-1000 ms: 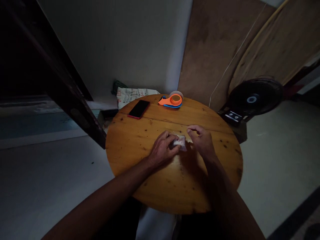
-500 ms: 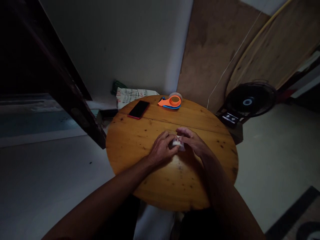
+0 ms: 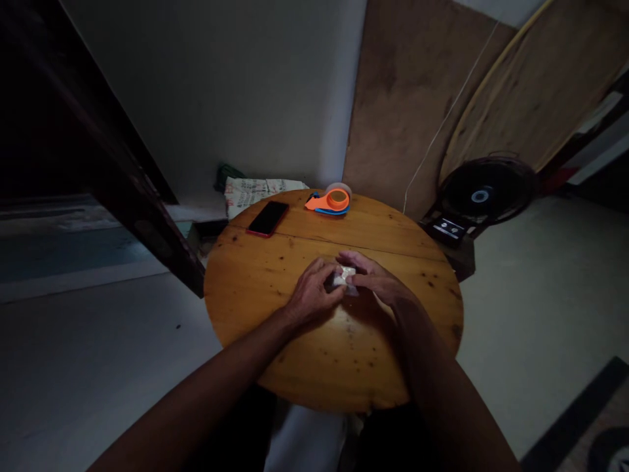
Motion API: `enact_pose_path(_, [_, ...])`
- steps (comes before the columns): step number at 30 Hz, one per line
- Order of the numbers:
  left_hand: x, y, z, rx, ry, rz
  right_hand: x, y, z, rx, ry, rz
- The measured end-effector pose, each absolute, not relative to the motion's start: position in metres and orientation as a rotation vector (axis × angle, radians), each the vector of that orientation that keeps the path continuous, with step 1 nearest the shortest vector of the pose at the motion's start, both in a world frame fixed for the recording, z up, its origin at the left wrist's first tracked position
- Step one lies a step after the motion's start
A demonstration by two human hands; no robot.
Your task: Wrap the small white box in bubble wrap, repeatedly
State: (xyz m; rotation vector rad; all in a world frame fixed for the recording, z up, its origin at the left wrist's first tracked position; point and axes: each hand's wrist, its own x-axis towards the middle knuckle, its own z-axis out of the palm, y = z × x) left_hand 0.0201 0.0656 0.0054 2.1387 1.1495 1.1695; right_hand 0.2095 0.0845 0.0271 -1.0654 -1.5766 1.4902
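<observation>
Nearest lies the bare near part of a round, yellow-brown wooden surface (image 3: 324, 367). Close to its centre is a small, whitish, plastic-looking packet (image 3: 343, 278). Handling seems midway: the packet is between the hands, not set aside; what is finished or left, I cannot tell.

At its nine o'clock, the left hand (image 3: 312, 292) pinches it between curled fingers and thumb. At three o'clock, the right hand (image 3: 378, 278) lays its thumb on it, fingers partly spread toward the far edge; whether they grip is unclear.

Farther off, a black-screened, red-edged phone (image 3: 268, 218) lies toward ten o'clock, an orange-and-blue tape dispenser (image 3: 330, 202) at twelve.
</observation>
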Motion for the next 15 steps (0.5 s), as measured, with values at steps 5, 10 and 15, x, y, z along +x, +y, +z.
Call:
enact_pose_path(5, [0.0203,0.0666,0.0049,2.129,1.146,1.202,0.2109,0.0887,0.0239,-1.092,-1.422,1.45])
enact_pose_path(10, [0.0206,0.0649,0.0059,2.128,1.173,1.175,0.2095,0.09,0.0208,-1.139,-1.436,1.419])
enact_pose_path(15, [0.0194,0.0657,0.006,2.153,1.154,1.158,0.2113,0.0913,0.0202,-1.118,-1.539,1.433])
